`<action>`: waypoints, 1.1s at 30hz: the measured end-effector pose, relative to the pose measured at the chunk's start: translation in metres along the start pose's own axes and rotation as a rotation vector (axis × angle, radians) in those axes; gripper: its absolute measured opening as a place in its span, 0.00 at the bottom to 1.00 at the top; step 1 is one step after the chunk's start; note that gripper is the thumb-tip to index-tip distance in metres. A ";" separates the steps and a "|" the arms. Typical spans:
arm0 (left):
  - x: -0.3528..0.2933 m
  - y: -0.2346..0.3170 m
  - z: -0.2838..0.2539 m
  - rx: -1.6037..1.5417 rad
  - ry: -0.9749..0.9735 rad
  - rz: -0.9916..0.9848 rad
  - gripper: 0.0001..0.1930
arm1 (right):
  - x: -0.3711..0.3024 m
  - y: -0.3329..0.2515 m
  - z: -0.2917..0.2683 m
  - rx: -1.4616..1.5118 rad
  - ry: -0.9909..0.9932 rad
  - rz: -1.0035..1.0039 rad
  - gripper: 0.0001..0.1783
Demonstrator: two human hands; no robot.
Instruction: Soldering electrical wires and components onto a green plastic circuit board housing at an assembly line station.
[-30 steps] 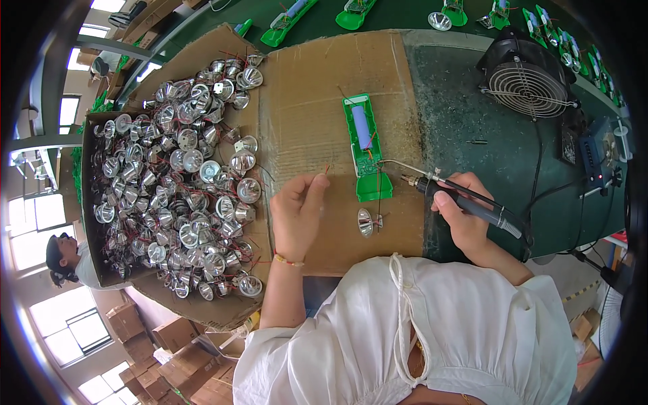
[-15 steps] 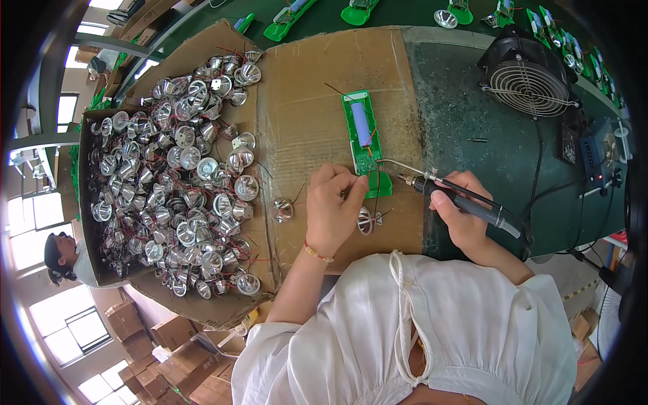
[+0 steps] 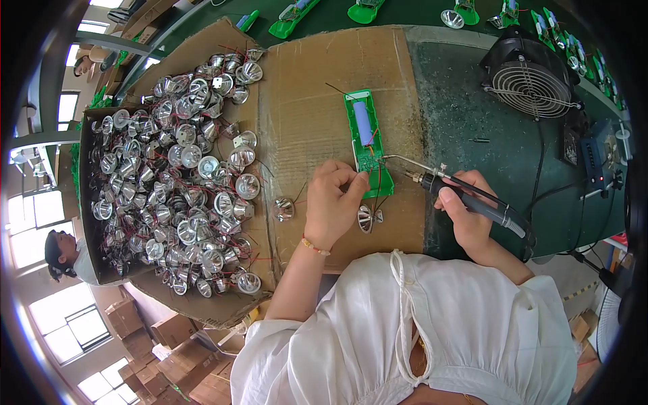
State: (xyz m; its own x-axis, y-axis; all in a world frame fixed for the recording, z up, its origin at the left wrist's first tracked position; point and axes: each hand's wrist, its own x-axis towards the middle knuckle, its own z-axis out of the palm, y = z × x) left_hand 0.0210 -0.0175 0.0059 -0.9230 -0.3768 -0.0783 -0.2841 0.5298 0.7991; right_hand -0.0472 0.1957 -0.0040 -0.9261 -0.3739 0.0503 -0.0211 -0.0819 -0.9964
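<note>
A green plastic lamp housing (image 3: pixel 386 185) lies lengthwise in front of me, holding a purple cylindrical battery (image 3: pixel 363 123) and a small green circuit board (image 3: pixel 368 162). My left hand (image 3: pixel 331 206) is at the board's left edge, thumb and forefinger pinched together; what is between them is hidden. In my right hand (image 3: pixel 469 212) is a soldering iron (image 3: pixel 482 208) with a thin curved metal tube along it, the tube's end at the board's right side. Thin wires run from the board toward a silver reflector (image 3: pixel 365 219) below the housing. Another reflector (image 3: pixel 283 209) lies left of my left hand.
A large carton (image 3: pixel 101 260) heaped with wired reflectors stands left. Cardboard (image 3: pixel 310 81) covers the work surface. At right are a black fan (image 3: pixel 530 84) and a blue control box (image 3: pixel 597 158) with cables. Several green housings (image 3: pixel 293 19) line the far side.
Both hands stay nearly in place at the board. The iron and its tube have shifted slightly right and down in the picture. A person's head now shows at the upper left.
</note>
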 end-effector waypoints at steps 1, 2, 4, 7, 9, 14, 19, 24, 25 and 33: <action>0.000 0.000 0.000 0.005 0.003 0.009 0.10 | 0.000 0.001 0.000 0.001 -0.010 -0.010 0.09; 0.001 -0.001 0.000 0.010 0.007 0.019 0.10 | 0.000 0.002 0.000 0.002 -0.020 -0.020 0.09; 0.001 -0.002 0.000 0.008 0.002 0.017 0.10 | -0.001 0.003 0.000 -0.002 -0.024 -0.013 0.09; 0.001 -0.001 0.000 0.002 -0.001 0.013 0.10 | -0.001 0.004 0.001 0.000 -0.021 -0.011 0.09; 0.001 -0.001 0.000 -0.002 0.002 0.010 0.10 | -0.001 0.003 0.001 0.007 -0.014 -0.017 0.09; 0.001 -0.001 -0.001 0.015 -0.008 0.022 0.09 | -0.001 0.006 -0.001 -0.028 -0.016 -0.021 0.09; 0.001 0.003 -0.003 -0.010 -0.018 0.026 0.08 | -0.002 0.005 0.000 -0.013 0.003 -0.003 0.09; -0.002 0.000 -0.001 -0.020 0.012 0.082 0.08 | -0.001 0.005 -0.001 -0.033 -0.002 -0.002 0.09; -0.002 0.000 0.000 -0.054 0.026 0.052 0.08 | -0.001 0.004 -0.001 -0.030 -0.003 -0.010 0.09; -0.001 0.000 0.001 -0.091 0.019 0.039 0.08 | 0.001 0.005 -0.001 -0.024 0.002 -0.015 0.09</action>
State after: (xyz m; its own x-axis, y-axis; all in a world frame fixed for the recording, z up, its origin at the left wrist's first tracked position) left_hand 0.0220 -0.0162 0.0059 -0.9275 -0.3721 -0.0353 -0.2225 0.4736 0.8522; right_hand -0.0482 0.1961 -0.0090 -0.9262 -0.3714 0.0647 -0.0437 -0.0647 -0.9969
